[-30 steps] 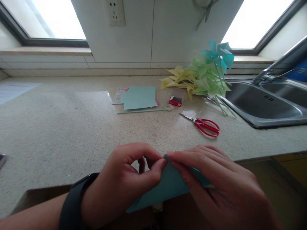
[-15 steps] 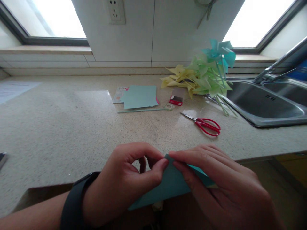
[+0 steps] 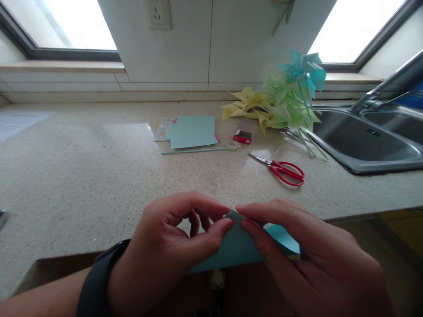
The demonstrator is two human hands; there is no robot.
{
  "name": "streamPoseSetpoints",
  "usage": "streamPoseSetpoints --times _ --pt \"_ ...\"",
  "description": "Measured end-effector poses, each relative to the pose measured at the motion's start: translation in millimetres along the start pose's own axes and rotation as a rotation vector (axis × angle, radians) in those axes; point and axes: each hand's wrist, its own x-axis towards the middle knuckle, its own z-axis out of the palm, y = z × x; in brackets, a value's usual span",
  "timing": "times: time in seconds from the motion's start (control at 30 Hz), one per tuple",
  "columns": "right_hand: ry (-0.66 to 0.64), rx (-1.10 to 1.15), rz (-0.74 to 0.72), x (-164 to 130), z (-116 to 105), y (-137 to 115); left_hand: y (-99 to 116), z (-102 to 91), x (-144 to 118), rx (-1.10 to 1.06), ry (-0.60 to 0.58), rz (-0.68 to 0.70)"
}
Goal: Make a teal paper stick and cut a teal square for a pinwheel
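Observation:
A sheet of light blue paper (image 3: 239, 251) is held between my two hands, just off the counter's front edge. My left hand (image 3: 178, 242) pinches its top corner between thumb and index finger. My right hand (image 3: 297, 251) pinches the same corner from the other side, fingertips close to those of the left. Behind the right thumb a part of the paper curls up. Much of the sheet is hidden by my hands. Beyond them on the counter lie red-handled scissors (image 3: 279, 169), blades pointing left.
Pale green sheets (image 3: 193, 132) lie at the back, with a thin stick (image 3: 194, 151), a tape roll (image 3: 233, 145) and a small red box (image 3: 243, 136) near them. Paper pinwheels (image 3: 284, 97) are heaped beside the metal sink (image 3: 366, 141). A printed page (image 3: 23, 121) lies far left.
Both hands stay pinched at the paper's corner and have shifted slightly. The paper's lower edge has risen a little, and more of the curled part shows behind the right thumb.

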Motion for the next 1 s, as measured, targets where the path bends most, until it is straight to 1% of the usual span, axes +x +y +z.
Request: streamPoseSetpoints --times 0.13,0.33,0.43,0.6,0.73,1.0 --pt "0.012 0.002 0.040 2.2 1.1 -1.4 -2.7 -0.1 -1.4 -0.003 0.027 0.023" --pt "0.021 0.031 0.029 -3.2 1.1 -1.6 -1.3 -0.9 -1.2 -0.011 0.020 0.043" --pt "0.010 0.036 0.035 -3.4 1.0 -0.6 0.2 -0.8 -0.8 -0.007 0.018 0.037" --pt "0.010 0.044 0.001 -0.7 0.9 -1.6 0.6 -0.7 -0.4 0.004 0.022 0.029" --pt "0.014 0.021 0.029 0.1 0.8 -3.5 1.0 -1.5 -0.8 0.017 0.020 0.015" --pt "0.024 0.038 -0.003 1.3 1.2 1.6 1.0 -1.3 -0.2 0.005 0.007 0.000"
